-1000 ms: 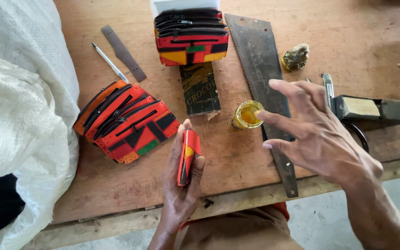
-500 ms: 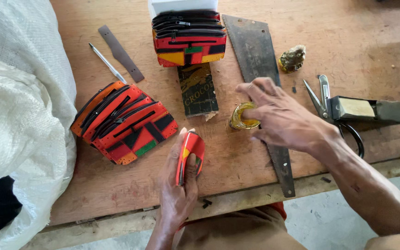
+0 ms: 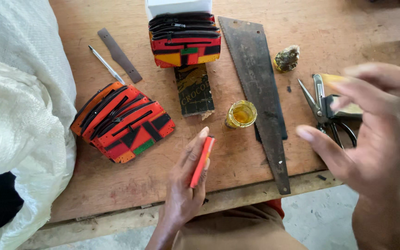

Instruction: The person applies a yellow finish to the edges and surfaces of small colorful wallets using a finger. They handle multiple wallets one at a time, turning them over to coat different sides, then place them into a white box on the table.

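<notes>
a flat orange pouch (image 3: 203,160) was held edge-up, pinched in the left hand (image 3: 184,190) above the near edge of the worktop (image 3: 130,180). the right hand (image 3: 376,134) was raised, blurred, fingers spread, a yellowish piece at its fingertips. between the hands a small jar of yellow liquid (image 3: 240,114) stood beside a saw blade (image 3: 258,88).

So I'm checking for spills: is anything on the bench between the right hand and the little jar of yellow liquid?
Yes: the saw blade lies flat between the right hand and the jar, right beside the jar.
</notes>
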